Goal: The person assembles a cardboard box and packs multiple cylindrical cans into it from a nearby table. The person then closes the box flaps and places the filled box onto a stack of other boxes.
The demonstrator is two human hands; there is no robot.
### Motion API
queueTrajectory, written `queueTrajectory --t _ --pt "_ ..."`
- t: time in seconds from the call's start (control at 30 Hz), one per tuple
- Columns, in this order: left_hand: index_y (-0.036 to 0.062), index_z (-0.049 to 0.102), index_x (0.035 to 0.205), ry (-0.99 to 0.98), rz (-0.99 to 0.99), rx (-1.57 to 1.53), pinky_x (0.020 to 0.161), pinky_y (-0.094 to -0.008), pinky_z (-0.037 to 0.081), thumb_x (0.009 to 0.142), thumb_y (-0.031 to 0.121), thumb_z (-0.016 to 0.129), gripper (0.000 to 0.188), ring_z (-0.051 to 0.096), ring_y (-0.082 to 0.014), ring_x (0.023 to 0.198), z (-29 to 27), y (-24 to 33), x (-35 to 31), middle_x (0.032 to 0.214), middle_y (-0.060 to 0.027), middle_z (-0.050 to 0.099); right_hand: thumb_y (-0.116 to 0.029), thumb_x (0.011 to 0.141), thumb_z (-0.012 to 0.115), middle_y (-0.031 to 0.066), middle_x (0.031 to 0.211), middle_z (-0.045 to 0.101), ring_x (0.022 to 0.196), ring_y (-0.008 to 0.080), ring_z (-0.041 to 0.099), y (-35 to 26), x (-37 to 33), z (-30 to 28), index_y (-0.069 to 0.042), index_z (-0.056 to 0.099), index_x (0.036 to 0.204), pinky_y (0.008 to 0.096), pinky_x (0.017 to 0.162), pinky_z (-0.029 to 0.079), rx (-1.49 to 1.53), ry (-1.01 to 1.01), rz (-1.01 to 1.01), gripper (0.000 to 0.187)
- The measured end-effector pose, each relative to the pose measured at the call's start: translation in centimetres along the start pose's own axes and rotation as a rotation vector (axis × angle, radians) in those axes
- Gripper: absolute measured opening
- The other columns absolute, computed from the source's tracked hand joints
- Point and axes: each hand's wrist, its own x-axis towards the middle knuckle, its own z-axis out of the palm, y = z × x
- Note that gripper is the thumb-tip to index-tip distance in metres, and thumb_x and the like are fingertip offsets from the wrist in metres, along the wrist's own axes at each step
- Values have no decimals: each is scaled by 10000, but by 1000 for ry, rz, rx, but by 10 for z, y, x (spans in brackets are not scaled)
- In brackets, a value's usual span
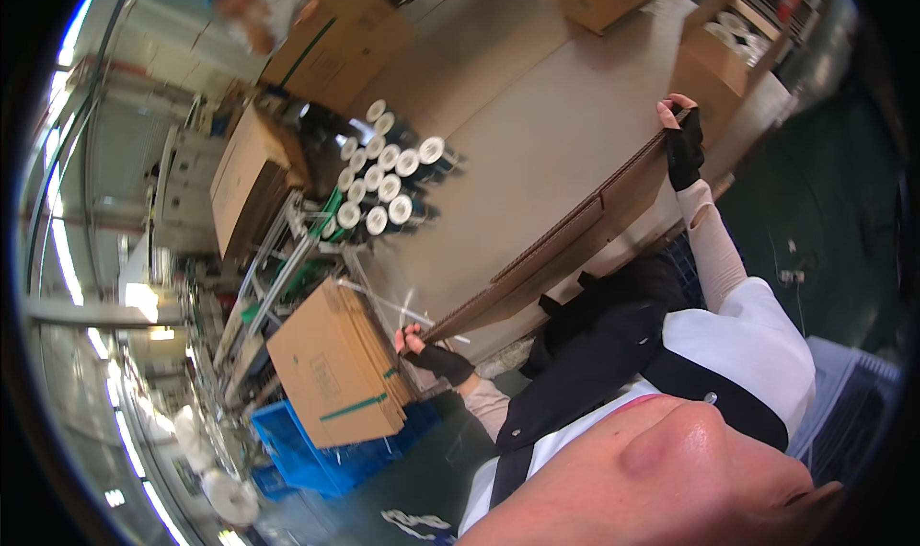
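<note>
While our left hand (412,343) and right hand (680,134) are curled tight on opposite ends of a flattened cardboard carton (565,247), we have it spanning between them near the table (537,124) edge. Just beyond the right grip, an open cardboard box (707,78) holds white rolls (736,30). Left of the left grip, a stack of flat cartons (331,359) overlaps a blue plastic crate (295,450), whose contents we cannot make out.

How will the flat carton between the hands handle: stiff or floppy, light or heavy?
Probably fairly stiff lengthwise: the flat carton spans nearly straight between the left hand and right hand. Likely light for its size, as it looks like thin cardboard. Its flaps might splay, since its edge looks layered.
</note>
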Motion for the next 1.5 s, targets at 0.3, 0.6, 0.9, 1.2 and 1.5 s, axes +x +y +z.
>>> queueTrajectory --t 0.3,0.6,0.9,1.2,1.5 --pt "11 429 1186 -203 -156 -267 909 -306 404 763 136 624 482 502 -184 962 -10 4 9 1035 -76 516 -188 772 675 74 1207 456 1031 152 448 -16 8 -1 -83 340 1344 285 902 387 -28 -429 44 671" --pt "74 437 1147 176 -412 -211 716 -327 479 789 76 575 383 499 -140 829 8 50 14 988 -32 484 -316 657 613 95 1268 457 1127 173 416 -37 -5 -22 -55 348 1354 277 950 304 -68 -546 77 790" --pt "7 370 1267 -277 -79 97 978 -339 360 796 106 622 543 469 -212 1108 41 79 -16 1190 -107 474 -136 704 560 93 1171 485 1055 169 474 -41 -13 6 -31 431 1251 280 901 385 62 -361 26 572" --pt "-34 538 1197 -574 -29 168 994 -324 384 660 -40 506 538 518 -234 1147 38 55 -14 1204 -140 559 -153 786 608 119 1169 511 1099 210 461 -1 -6 80 -35 396 1288 300 938 365 -318 -488 19 558" --pt "55 585 1166 -1679 -59 619 1005 -381 349 862 393 540 457 443 -337 1222 44 95 -20 1408 -183 364 -201 730 687 95 1065 600 1027 175 548 79 53 92 -18 520 1158 291 870 425 -249 -1110 484 494"
